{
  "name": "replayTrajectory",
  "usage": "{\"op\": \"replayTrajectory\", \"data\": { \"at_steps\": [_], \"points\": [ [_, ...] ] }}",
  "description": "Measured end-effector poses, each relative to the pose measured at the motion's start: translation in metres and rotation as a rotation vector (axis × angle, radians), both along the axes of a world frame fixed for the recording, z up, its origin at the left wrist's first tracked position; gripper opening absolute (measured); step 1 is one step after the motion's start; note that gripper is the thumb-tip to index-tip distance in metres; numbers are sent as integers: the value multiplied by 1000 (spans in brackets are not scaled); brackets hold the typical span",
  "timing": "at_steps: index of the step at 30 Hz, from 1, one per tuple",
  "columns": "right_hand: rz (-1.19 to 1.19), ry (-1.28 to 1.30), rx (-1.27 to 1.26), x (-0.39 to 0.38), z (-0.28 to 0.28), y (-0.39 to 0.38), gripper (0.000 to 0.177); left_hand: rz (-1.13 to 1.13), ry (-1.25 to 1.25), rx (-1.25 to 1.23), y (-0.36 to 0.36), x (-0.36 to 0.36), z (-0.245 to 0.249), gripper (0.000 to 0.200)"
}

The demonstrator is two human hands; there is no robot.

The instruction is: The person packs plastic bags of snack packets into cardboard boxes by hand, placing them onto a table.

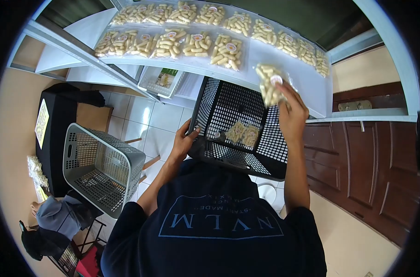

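My right hand [293,111] grips a clear bag of pale finger-shaped snacks [268,83] with a round label, held up at the front edge of a white shelf [290,57]. With my left hand [184,142] I hold the left rim of a black plastic basket [205,104] against my body. A couple of similar snack bags [243,134] lie at the bottom of that basket. On the shelf, two rows of the same kind of bags [226,51] are laid out; the back row runs on to the right end.
A grey basket [126,161] stands to my left, beside a table with black cloth [57,134]. Under the shelf is a white tray [147,83]. A brown wooden door [353,161] is at the right. Another person [64,214] is at lower left.
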State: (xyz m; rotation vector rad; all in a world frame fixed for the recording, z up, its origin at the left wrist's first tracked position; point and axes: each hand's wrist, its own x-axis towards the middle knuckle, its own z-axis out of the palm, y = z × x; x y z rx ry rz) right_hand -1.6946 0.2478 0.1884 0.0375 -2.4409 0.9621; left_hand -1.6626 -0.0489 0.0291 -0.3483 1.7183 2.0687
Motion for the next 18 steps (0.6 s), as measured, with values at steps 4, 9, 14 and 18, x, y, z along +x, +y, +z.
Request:
{"op": "replayTrajectory", "data": {
  "at_steps": [4,9,14,18],
  "points": [
    [293,-291,-131,38,6,-27,39,10,-22,3,-1,1,-2,44],
    [391,-610,-148,35,-146,-56,35,30,-72,48,0,1,2,47],
    [520,-857,132,31,-243,-78,45,32,-23,-18,1,2,3,48],
    [734,-1033,296,18,-234,-93,47,46,-30,-8,2,3,3,40]
  ]
}}
